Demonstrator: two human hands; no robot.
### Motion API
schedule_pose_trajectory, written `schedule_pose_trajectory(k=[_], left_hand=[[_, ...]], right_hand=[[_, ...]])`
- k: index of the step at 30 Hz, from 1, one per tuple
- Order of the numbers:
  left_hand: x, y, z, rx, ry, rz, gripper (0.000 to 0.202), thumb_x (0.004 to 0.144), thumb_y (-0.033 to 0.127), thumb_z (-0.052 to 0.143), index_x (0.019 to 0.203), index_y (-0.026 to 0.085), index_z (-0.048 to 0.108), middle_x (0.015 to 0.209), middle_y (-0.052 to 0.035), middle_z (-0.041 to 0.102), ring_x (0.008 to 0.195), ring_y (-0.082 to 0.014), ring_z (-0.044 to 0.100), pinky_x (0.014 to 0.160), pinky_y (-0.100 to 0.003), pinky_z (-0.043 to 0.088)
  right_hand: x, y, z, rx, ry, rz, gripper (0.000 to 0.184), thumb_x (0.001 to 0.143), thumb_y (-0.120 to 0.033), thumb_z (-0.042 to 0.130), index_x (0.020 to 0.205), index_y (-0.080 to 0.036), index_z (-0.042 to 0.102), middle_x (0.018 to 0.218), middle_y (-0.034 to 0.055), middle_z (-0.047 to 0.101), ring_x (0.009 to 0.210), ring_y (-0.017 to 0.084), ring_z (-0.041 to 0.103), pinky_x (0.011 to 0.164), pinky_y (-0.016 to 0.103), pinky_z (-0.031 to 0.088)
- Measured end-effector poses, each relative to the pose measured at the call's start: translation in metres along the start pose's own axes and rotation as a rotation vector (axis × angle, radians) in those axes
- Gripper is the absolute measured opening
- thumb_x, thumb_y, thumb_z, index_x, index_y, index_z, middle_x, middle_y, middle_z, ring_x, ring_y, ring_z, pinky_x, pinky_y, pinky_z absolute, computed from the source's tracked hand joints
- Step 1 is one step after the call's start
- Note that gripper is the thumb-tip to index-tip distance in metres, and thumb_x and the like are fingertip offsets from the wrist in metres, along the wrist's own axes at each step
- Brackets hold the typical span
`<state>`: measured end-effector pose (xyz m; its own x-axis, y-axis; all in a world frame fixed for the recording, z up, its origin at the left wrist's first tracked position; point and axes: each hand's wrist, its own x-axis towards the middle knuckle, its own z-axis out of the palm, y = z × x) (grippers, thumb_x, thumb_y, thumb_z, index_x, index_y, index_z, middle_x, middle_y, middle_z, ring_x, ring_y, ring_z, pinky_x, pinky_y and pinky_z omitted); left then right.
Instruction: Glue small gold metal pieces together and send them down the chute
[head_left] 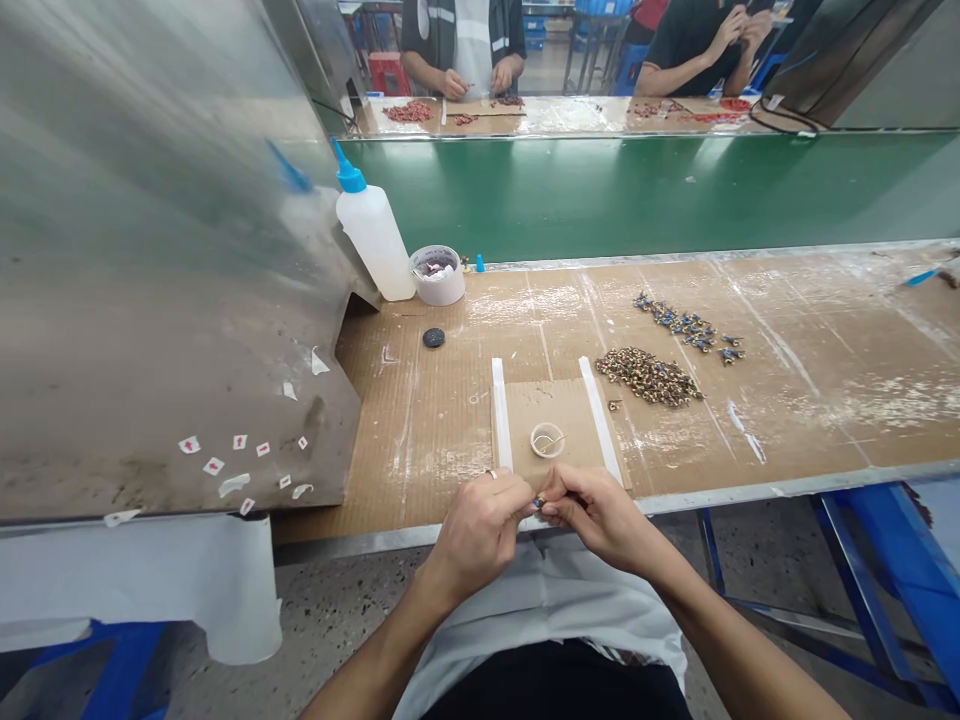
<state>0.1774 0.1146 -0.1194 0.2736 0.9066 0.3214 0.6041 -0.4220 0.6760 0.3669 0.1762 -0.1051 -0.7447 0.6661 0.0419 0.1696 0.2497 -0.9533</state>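
At the table's near edge, my left hand [484, 520] and my right hand [592, 512] meet, fingertips pinched together. Between them is a small blue-and-gold piece [538, 502], mostly covered by the fingers; both hands are closed on it. Just beyond lies a cardboard pad [540, 400], fixed along its sides with white tape. On the pad sits a small round white dish [547, 441] with a thin stick resting in it. To the right are a heap of small gold-and-dark pieces [651, 377] and a looser group of blue-and-gold pieces [686, 325].
A white squeeze bottle [377, 235] with a blue nozzle leans by a metal panel [187, 300] at left. Near it are a tape roll [438, 277] holding scraps and a black disc [433, 338]. A green belt [600, 195] runs behind; two people sit across.
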Motion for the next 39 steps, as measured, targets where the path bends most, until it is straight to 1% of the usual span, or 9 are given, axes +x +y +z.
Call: schedule_pose_trajectory(k=[7,12,18,24,27,30,34,36,39], left_hand=[[0.002,0.004,-0.002,0.035,-0.006,0.002,0.024,0.092,0.009,0.041,0.070,0.017,0.041,0.065,0.0006,0.047,0.062,-0.0141,0.041,0.060,-0.028,0.028],[0.002,0.003,-0.003,0.064,-0.027,-0.005,0.024,0.093,0.009,0.039,0.072,0.017,0.044,0.067,-0.0007,0.050,0.065,-0.0151,0.044,0.061,-0.028,0.030],[0.001,0.003,-0.005,0.058,-0.027,-0.007,0.025,0.096,0.011,0.038,0.073,0.017,0.045,0.068,-0.0009,0.051,0.065,-0.0148,0.043,0.061,-0.028,0.030],[0.000,0.000,-0.007,-0.010,-0.038,-0.061,0.027,0.100,0.018,0.036,0.076,0.017,0.047,0.072,-0.0018,0.053,0.069,-0.0152,0.046,0.064,-0.028,0.033],[0.002,0.002,-0.009,-0.036,-0.049,-0.073,0.027,0.101,0.020,0.037,0.076,0.017,0.048,0.072,-0.0018,0.053,0.069,-0.0152,0.047,0.065,-0.028,0.033],[0.003,0.006,-0.011,-0.076,-0.035,-0.071,0.026,0.101,0.020,0.038,0.078,0.016,0.050,0.073,-0.0021,0.055,0.070,-0.0153,0.048,0.067,-0.028,0.034],[0.004,0.009,-0.011,-0.111,-0.029,-0.102,0.027,0.101,0.021,0.037,0.082,0.016,0.055,0.075,-0.0029,0.057,0.072,-0.0159,0.048,0.069,-0.028,0.035],[0.003,0.010,-0.011,-0.123,-0.023,-0.115,0.028,0.102,0.021,0.036,0.082,0.016,0.055,0.075,-0.0026,0.057,0.071,-0.0157,0.048,0.069,-0.028,0.036],[0.001,0.009,-0.010,-0.129,-0.003,-0.112,0.028,0.102,0.022,0.037,0.078,0.016,0.052,0.071,-0.0015,0.055,0.069,-0.0150,0.048,0.067,-0.027,0.035]], right_hand=[[0.001,-0.003,-0.002,-0.097,-0.003,-0.012,0.021,0.091,-0.010,0.051,0.074,-0.018,0.043,0.068,-0.0027,0.052,0.061,0.011,0.048,0.059,0.020,0.035],[0.002,-0.004,-0.001,-0.116,0.006,-0.028,0.021,0.090,-0.009,0.051,0.073,-0.018,0.042,0.069,-0.0031,0.054,0.061,0.010,0.049,0.059,0.020,0.034],[0.003,-0.001,0.000,-0.099,0.016,-0.039,0.018,0.090,-0.009,0.053,0.075,-0.018,0.047,0.068,-0.0033,0.055,0.061,0.010,0.051,0.059,0.019,0.036],[0.006,-0.003,0.003,0.037,0.053,0.006,0.010,0.094,-0.018,0.053,0.085,-0.017,0.053,0.070,-0.0007,0.057,0.061,0.011,0.054,0.057,0.019,0.042],[0.004,-0.001,0.003,0.099,0.065,0.024,0.011,0.097,-0.026,0.053,0.092,-0.017,0.056,0.073,0.0014,0.060,0.062,0.012,0.056,0.058,0.020,0.045],[0.001,0.002,0.002,0.160,0.068,0.023,0.016,0.099,-0.031,0.050,0.102,-0.017,0.058,0.076,0.0024,0.061,0.063,0.013,0.058,0.060,0.022,0.049],[-0.001,0.005,0.001,0.212,0.080,-0.027,0.019,0.102,-0.031,0.047,0.111,-0.018,0.058,0.083,0.0035,0.060,0.067,0.013,0.059,0.062,0.023,0.051],[-0.002,0.005,0.000,0.194,0.080,-0.060,0.019,0.102,-0.028,0.046,0.111,-0.020,0.060,0.087,0.0044,0.060,0.068,0.012,0.058,0.063,0.023,0.052],[-0.002,0.004,-0.001,0.144,0.067,-0.099,0.020,0.101,-0.025,0.046,0.108,-0.020,0.064,0.089,0.0051,0.060,0.070,0.013,0.058,0.063,0.024,0.052]])
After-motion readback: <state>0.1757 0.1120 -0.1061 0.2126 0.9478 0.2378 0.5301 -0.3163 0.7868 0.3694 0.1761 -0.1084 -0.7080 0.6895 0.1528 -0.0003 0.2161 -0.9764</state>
